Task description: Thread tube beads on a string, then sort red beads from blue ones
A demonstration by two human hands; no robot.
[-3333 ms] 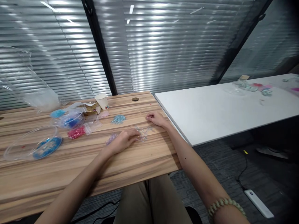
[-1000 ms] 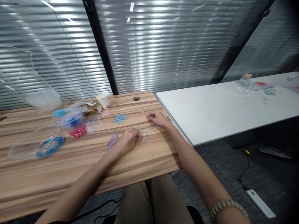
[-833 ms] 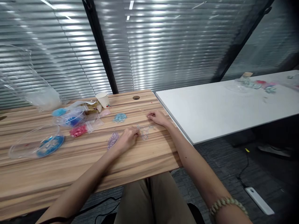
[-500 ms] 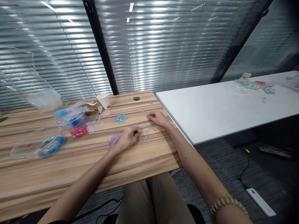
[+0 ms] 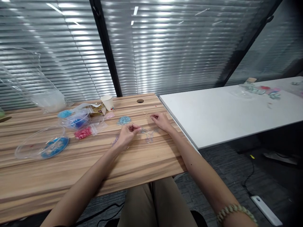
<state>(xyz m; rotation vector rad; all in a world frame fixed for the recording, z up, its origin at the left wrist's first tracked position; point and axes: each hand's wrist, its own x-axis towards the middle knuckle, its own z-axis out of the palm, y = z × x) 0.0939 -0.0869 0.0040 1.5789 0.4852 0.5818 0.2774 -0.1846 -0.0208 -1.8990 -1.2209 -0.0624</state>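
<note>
My left hand [image 5: 128, 135] is over the wooden table with thumb and index finger pinched together; whatever is between the tips is too small to make out. A loose scatter of thin, clear bead-like pieces [image 5: 149, 137] lies just right of those fingertips. Across from it, my right hand [image 5: 161, 121] rests on the table, its fingertips also pinched, on something I cannot make out. Behind my left hand is a pile of light-blue bead-like pieces [image 5: 124, 120]. A purple pile [image 5: 115, 140] is mostly covered by the left hand and wrist.
On the left stand a clear plastic lid or bowl [image 5: 21, 152] with blue pieces, a bag of red beads [image 5: 83, 133], a clear tub [image 5: 86, 120] and a paper cup [image 5: 107, 102]. A white table [image 5: 227, 119] adjoins on the right. A power strip [image 5: 266, 210] lies on the floor.
My left hand has lifted slightly away from the table and back, now covering more of the purple pile. The right hand stays nearly in place. The whole view has shifted a little.
</note>
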